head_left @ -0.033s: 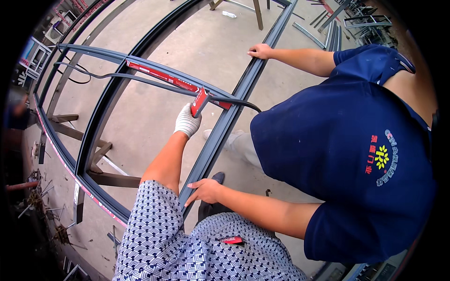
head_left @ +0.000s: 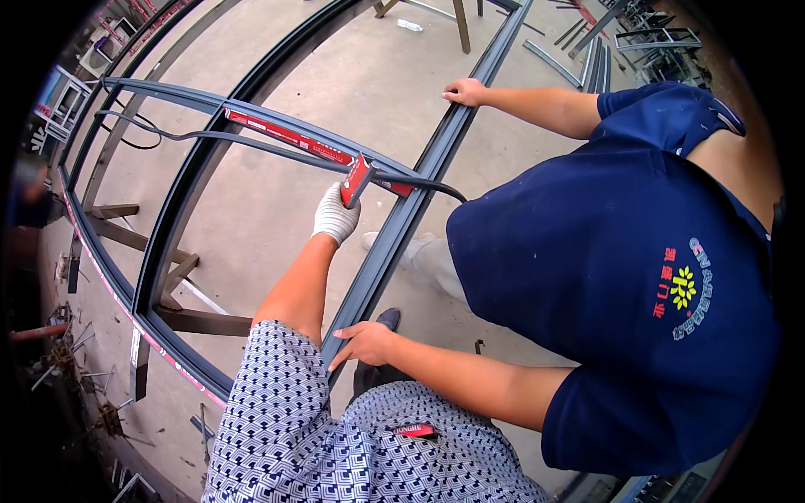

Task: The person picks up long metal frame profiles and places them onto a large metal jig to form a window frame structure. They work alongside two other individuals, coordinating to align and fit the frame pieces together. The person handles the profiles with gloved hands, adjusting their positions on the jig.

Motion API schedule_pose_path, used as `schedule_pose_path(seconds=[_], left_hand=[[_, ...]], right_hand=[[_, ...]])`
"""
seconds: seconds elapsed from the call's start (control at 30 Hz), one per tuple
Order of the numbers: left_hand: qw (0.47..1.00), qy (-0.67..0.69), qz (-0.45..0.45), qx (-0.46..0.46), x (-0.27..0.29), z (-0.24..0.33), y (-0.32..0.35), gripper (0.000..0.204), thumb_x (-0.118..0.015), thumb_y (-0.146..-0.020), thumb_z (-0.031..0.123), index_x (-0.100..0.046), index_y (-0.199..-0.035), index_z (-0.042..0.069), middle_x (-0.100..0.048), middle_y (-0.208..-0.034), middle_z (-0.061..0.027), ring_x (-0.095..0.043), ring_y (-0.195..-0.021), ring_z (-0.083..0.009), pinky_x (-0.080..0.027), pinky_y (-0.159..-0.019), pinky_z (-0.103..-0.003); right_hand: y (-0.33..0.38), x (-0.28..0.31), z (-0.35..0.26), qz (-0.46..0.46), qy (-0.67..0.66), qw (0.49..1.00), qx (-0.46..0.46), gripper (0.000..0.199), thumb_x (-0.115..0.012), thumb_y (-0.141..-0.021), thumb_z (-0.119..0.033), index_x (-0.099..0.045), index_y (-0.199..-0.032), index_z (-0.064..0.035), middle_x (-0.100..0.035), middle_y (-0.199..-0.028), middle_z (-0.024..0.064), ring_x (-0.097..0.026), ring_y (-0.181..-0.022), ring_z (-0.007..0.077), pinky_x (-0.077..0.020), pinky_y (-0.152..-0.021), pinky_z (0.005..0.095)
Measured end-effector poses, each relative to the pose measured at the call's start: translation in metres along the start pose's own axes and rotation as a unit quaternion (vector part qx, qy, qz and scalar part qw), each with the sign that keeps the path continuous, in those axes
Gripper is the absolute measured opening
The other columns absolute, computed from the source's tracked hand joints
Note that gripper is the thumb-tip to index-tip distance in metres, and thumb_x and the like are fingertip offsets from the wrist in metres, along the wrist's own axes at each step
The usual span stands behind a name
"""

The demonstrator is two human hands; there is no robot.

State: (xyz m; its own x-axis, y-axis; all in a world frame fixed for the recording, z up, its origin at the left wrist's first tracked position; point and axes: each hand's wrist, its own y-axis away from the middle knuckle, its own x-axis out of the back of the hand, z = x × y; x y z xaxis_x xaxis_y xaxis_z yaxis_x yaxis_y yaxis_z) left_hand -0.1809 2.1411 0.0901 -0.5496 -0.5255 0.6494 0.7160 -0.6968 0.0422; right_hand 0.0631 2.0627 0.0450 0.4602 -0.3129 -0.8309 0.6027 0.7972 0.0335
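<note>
My left hand [head_left: 336,216], in a white knit glove, is closed around a short red-and-grey block [head_left: 357,180]. It looks like a cut piece of profile with red film on one face. The block sits against a long dark strip [head_left: 285,152], which runs beside a crossbar [head_left: 289,126] of a large dark grey metal frame [head_left: 394,220]. Red film covers part of the crossbar's side. My right hand is not in view. On the near rail rest both bare hands of a co-worker, one at the far part [head_left: 466,91], the other near my sleeve [head_left: 366,344].
The co-worker in a navy shirt [head_left: 604,293] leans over the frame's right side. Dark trestle legs [head_left: 201,321] stand under the frame. Metal profiles [head_left: 595,67] lie at the far right. A plastic bottle [head_left: 409,26] lies on the concrete floor [head_left: 293,80]. Metal scraps [head_left: 63,356] clutter the left.
</note>
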Motion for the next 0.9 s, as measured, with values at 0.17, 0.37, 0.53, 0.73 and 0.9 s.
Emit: schedule_pose_path(seconds=[0.17, 0.37, 0.53, 0.73, 0.9], left_hand=[[0.989, 0.109, 0.095, 0.030, -0.025, -0.004, -0.026, 0.024, -0.064, -0.091, 0.017, -0.060, -0.112, 0.004, -0.068, -0.087, -0.0108, -0.057, -0.074, -0.0172, -0.052, -0.077, -0.032], [0.961, 0.207, 0.157, 0.101, -0.032, 0.004, -0.050, 0.023, -0.067, -0.089, 0.011, -0.060, -0.110, 0.003, -0.069, -0.089, -0.0074, -0.064, -0.080, -0.0156, -0.053, -0.080, -0.030], [0.937, 0.263, 0.170, 0.155, -0.041, 0.029, -0.065, 0.035, -0.072, -0.082, 0.014, -0.059, -0.112, 0.002, -0.072, -0.094, -0.0145, -0.069, -0.084, -0.0262, -0.054, -0.083, -0.037], [0.898, 0.350, 0.172, 0.205, -0.027, 0.021, -0.066, 0.036, -0.074, -0.083, 0.015, -0.060, -0.114, 0.002, -0.070, -0.097, -0.0104, -0.065, -0.086, -0.0231, -0.053, -0.084, -0.035], [0.885, 0.379, 0.162, 0.215, -0.024, 0.024, -0.068, 0.037, -0.074, -0.082, 0.012, -0.061, -0.115, 0.002, -0.069, -0.099, -0.0100, -0.065, -0.088, -0.0222, -0.053, -0.083, -0.035]], right_hand=[[-0.024, 0.022, 0.004, 0.213, 0.292, 0.925, 0.115, 0.091, -0.048, -0.099, -0.053, -0.021, -0.150, 0.0166, -0.065, -0.082, 0.0220, -0.058, -0.083, 0.0310, -0.0493, -0.072, 0.0344], [-0.028, 0.044, -0.008, 0.184, 0.032, 0.982, 0.032, 0.081, -0.043, -0.102, -0.050, -0.029, -0.147, 0.0160, -0.066, -0.098, 0.0244, -0.058, -0.095, 0.0307, -0.0490, -0.082, 0.0342], [-0.033, 0.108, -0.010, 0.086, 0.290, 0.939, 0.162, 0.050, -0.039, -0.104, -0.037, -0.055, -0.119, 0.0081, -0.066, -0.108, 0.0260, -0.061, -0.101, 0.0310, -0.0496, -0.089, 0.0377], [-0.026, 0.057, 0.010, 0.120, 0.079, 0.980, 0.134, 0.046, -0.041, -0.104, -0.034, -0.059, -0.104, 0.0088, -0.067, -0.104, 0.0262, -0.063, -0.095, 0.0314, -0.0508, -0.086, 0.0381], [-0.018, 0.018, 0.006, 0.092, -0.075, 0.993, -0.023, 0.049, -0.046, -0.103, -0.034, -0.058, -0.100, 0.0136, -0.068, -0.094, 0.0227, -0.063, -0.087, 0.0302, -0.0517, -0.080, 0.0365]])
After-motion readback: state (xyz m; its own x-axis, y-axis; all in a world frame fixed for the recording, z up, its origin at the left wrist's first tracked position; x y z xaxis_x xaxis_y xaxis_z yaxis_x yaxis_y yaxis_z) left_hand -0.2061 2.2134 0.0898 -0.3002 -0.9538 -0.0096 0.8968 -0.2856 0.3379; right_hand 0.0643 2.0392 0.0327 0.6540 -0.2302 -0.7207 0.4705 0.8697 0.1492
